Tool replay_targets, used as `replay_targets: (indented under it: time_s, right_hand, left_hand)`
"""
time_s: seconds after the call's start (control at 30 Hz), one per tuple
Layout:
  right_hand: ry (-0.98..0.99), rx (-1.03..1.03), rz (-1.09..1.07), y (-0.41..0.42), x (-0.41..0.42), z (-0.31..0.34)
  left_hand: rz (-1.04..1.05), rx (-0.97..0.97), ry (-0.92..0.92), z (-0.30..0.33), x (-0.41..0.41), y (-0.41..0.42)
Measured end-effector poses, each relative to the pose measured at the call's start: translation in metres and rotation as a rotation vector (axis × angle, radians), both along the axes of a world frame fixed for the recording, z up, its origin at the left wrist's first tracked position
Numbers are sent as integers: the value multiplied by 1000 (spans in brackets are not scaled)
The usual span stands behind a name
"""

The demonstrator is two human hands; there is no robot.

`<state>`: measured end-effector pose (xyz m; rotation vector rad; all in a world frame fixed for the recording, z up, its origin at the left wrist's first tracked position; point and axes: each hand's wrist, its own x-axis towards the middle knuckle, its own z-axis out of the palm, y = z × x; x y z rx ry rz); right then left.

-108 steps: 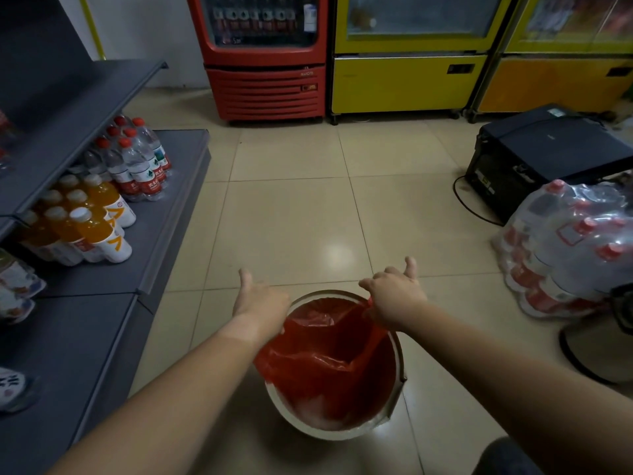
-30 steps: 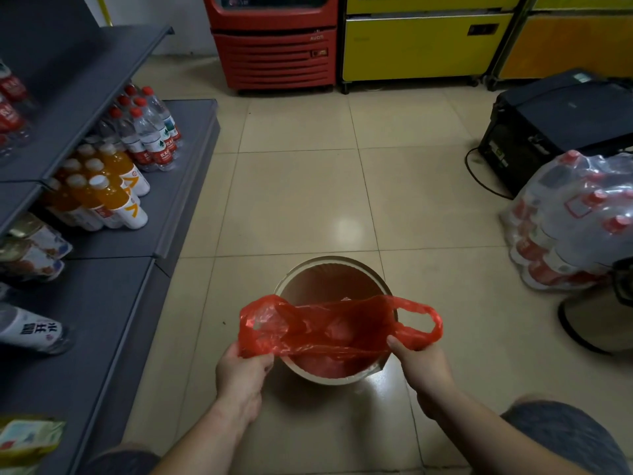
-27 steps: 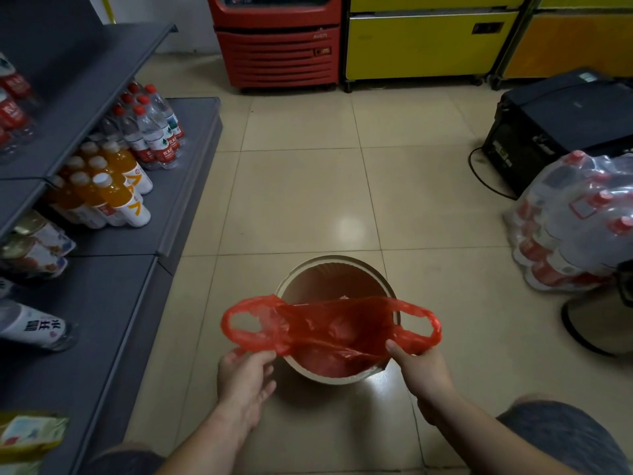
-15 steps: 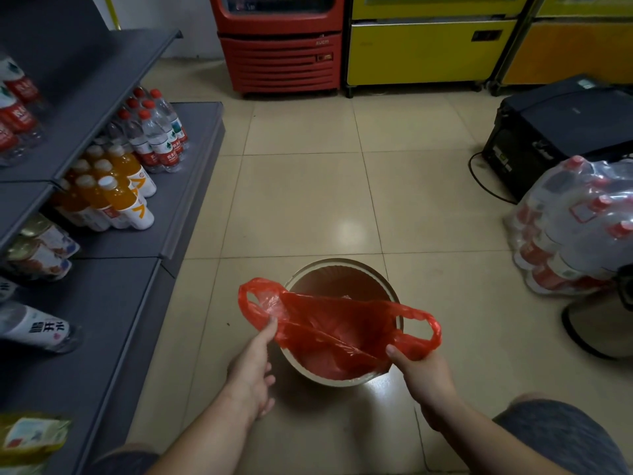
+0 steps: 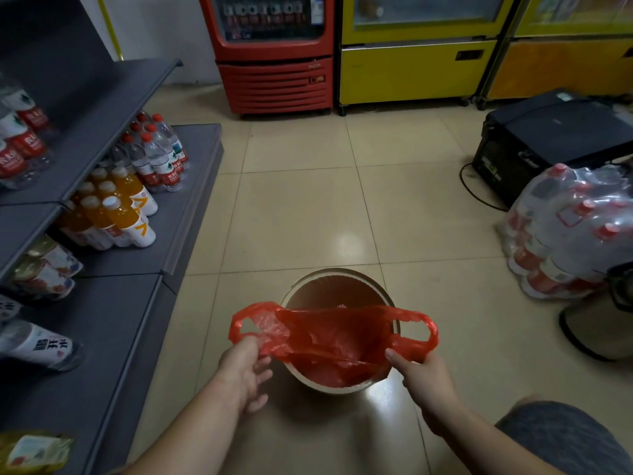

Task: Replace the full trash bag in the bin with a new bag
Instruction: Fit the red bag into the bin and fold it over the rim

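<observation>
A round beige bin (image 5: 337, 277) stands on the tiled floor in front of me. A red plastic bag (image 5: 329, 337) with two loop handles hangs stretched over the bin's near half, its body sagging inside. My left hand (image 5: 245, 370) pinches the bag at its left handle. My right hand (image 5: 423, 375) grips the bag at its right handle. The far part of the bin's inside is bare and brown.
Grey shelves (image 5: 113, 303) with water and orange drink bottles (image 5: 116, 210) run along the left. Red (image 5: 274, 63) and yellow (image 5: 418, 60) coolers stand at the back. A black box (image 5: 555, 135), wrapped bottle packs (image 5: 568, 231) and a fan base (image 5: 599, 334) lie right.
The bag was pulled up out of the bin and spread between both hands. My left hand briefly let go, reached along the left handle, and now holds it again.
</observation>
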<state>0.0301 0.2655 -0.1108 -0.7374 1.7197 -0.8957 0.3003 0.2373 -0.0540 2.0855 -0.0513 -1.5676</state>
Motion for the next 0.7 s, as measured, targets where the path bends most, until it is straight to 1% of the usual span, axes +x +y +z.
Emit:
replay_targets:
  time_s: [0.17, 0.37, 0.47, 0.53, 0.6, 0.7]
  right_hand:
    - [-64, -8, 21, -11, -7, 13]
    - [-44, -12, 119, -5, -25, 26]
    - [7, 24, 157, 3, -34, 20]
    - [48, 80, 171, 7, -39, 6]
    - [65, 119, 190, 8, -42, -7]
    - [101, 150, 238, 5, -42, -21]
  left_hand:
    - [-85, 22, 56, -1, 18, 4]
    - [-254, 91, 81, -23, 27, 22]
    - [-329, 139, 78, -37, 26, 39]
    - [-369, 154, 46, -49, 24, 47]
    - [-417, 138, -29, -62, 23, 50]
    - [-442, 57, -158, -81, 21, 46]
